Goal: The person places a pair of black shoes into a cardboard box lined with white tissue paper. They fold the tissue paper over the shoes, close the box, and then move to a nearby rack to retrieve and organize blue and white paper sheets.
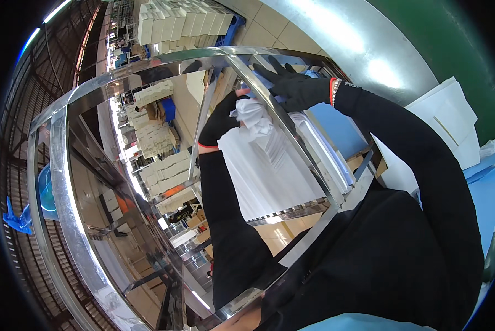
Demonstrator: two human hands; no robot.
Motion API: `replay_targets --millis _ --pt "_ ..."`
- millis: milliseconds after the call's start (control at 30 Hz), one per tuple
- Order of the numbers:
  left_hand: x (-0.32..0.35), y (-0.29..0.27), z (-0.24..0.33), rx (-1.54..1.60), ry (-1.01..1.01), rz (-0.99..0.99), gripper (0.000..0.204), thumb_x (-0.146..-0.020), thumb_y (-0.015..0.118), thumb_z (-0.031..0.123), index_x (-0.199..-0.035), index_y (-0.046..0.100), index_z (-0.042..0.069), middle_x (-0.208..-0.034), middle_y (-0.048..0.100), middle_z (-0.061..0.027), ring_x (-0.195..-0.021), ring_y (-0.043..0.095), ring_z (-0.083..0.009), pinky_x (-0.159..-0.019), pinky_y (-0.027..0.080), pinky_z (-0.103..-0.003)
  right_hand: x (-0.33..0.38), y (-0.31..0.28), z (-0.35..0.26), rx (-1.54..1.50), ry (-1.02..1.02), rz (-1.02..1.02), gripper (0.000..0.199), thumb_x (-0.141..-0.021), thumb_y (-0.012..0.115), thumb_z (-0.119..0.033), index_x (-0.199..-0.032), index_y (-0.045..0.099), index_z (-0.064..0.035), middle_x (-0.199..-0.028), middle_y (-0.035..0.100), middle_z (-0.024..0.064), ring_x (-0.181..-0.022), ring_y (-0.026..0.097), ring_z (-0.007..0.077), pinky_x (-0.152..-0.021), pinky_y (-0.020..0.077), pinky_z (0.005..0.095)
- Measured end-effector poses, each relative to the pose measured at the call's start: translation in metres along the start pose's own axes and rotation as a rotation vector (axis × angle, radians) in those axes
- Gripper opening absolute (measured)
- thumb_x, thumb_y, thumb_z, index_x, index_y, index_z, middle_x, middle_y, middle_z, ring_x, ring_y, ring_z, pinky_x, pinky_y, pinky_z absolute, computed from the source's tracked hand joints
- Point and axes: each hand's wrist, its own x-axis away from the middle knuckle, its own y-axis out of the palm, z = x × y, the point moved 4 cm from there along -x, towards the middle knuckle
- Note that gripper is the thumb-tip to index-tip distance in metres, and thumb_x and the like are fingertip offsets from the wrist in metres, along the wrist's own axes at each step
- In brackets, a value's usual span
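My left hand (218,120), in a black glove with a bare fingertip showing, curls round the edge of a crumpled white sheet (254,117). That sheet bunches up at the far end of a smooth white stack (269,176) lying inside a metal frame; I cannot tell whether it is paper or cloth. My right hand (298,90), also in a black glove, reaches across the frame's bar with fingers stretched apart. It is over blue sheets (335,124) and holds nothing that I can see. Some fingertips lie in shadow.
A shiny metal frame (65,165) curves round the left and far sides. White sheets (446,124) lie on the right, by a metal surface (363,41). Stacks of pale boxes (184,25) stand beyond on the tiled floor. A blue spray bottle (18,217) hangs far left.
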Motion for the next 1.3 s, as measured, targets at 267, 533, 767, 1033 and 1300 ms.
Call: replay_targets --millis 267,533,767,1033,1300 --pt "-0.036 -0.011 -0.041 0.090 -0.045 0.178 0.027 -0.087 0.064 0.011 -0.111 0.064 -0.001 -0.096 0.066 -0.0036 -0.090 0.058 -0.0088 -0.078 0.049 -0.024 -0.010 0.002 0.004 -0.037 0.041 0.158 0.053 -0.083 0.058 -0.036 -0.129 0.055 -0.0094 -0.151 0.028 0.0135 -0.138 0.023 0.0407 -0.108 0.0211 0.0591" --pt "0.011 0.002 -0.007 -0.271 0.314 0.949 0.024 -0.096 0.053 0.021 -0.088 0.064 0.001 -0.076 0.060 -0.0037 -0.073 0.056 -0.0120 -0.066 0.044 -0.026 -0.004 -0.003 0.023 0.012 0.219 0.242 0.046 -0.086 0.056 -0.043 -0.126 0.060 -0.0202 -0.149 0.030 0.0179 -0.141 0.007 0.0468 -0.110 0.0057 0.0650" --pt "0.026 0.033 0.004 -0.405 0.243 0.605 0.040 -0.076 0.069 0.007 -0.115 0.058 0.003 -0.101 0.061 -0.0049 -0.095 0.056 -0.0196 -0.089 0.043 -0.032 -0.005 0.006 0.029 -0.051 0.213 0.258 0.047 -0.091 0.050 -0.043 -0.129 0.057 -0.0166 -0.143 0.041 0.0137 -0.139 0.019 0.0432 -0.113 0.0097 0.0588" --pt "0.005 0.027 0.018 -0.649 0.234 0.410 0.049 -0.057 0.075 0.003 -0.104 0.061 0.007 -0.093 0.060 -0.0084 -0.093 0.056 -0.0281 -0.083 0.044 -0.038 -0.004 -0.010 0.026 -0.335 0.149 -0.061 0.070 -0.077 0.065 -0.041 -0.138 0.046 -0.0115 -0.136 0.045 0.0181 -0.133 0.035 0.0325 -0.109 0.0303 0.0411" --pt "0.007 0.032 0.009 -0.639 0.234 0.281 0.071 -0.058 0.077 -0.004 -0.124 0.050 0.003 -0.102 0.060 -0.0073 -0.091 0.058 -0.0177 -0.079 0.049 -0.031 0.000 -0.015 0.015 -0.064 0.246 0.070 0.064 -0.072 0.071 -0.041 -0.129 0.055 -0.0162 -0.131 0.054 0.0126 -0.136 0.032 0.0341 -0.108 0.0268 0.0512"
